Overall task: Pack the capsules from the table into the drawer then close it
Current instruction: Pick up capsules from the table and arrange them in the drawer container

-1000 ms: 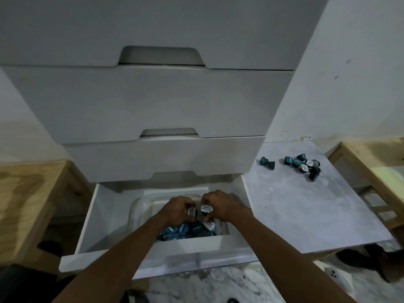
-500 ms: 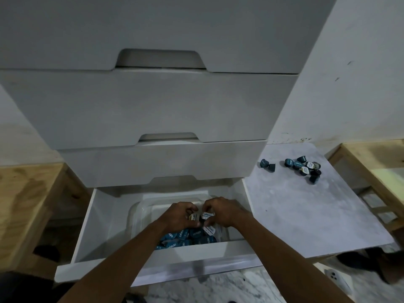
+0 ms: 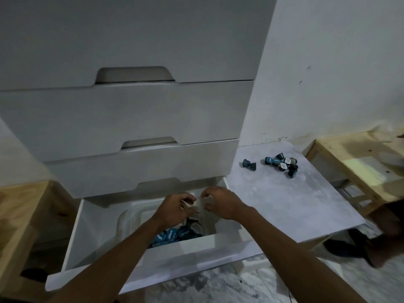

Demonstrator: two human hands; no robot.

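The bottom drawer [image 3: 196, 254] of a white chest stands pulled out. A clear plastic tub [image 3: 124, 217] inside it holds several blue capsules [image 3: 172, 236]. My left hand [image 3: 175, 208] and my right hand [image 3: 220, 204] hover close together above the tub. Their fingers are curled and slightly apart. A pale blurred shape sits between the fingertips, and I cannot tell whether either hand grips it. Several dark and blue capsules [image 3: 282, 164] lie in a cluster at the far side of the grey table [image 3: 284, 204]. Two more capsules [image 3: 249, 164] lie to their left.
Closed white drawers [image 3: 131, 119] rise above the open one and overhang its back. A wooden shelf unit [image 3: 354, 162] stands right of the table. Another wooden surface [image 3: 19, 215] lies left of the drawer. A white wall runs behind the table.
Both hands have lifted from down among the tub's capsules to above it, and their fingers have loosened. The white-lidded capsules seen in the fingers earlier no longer show clearly.
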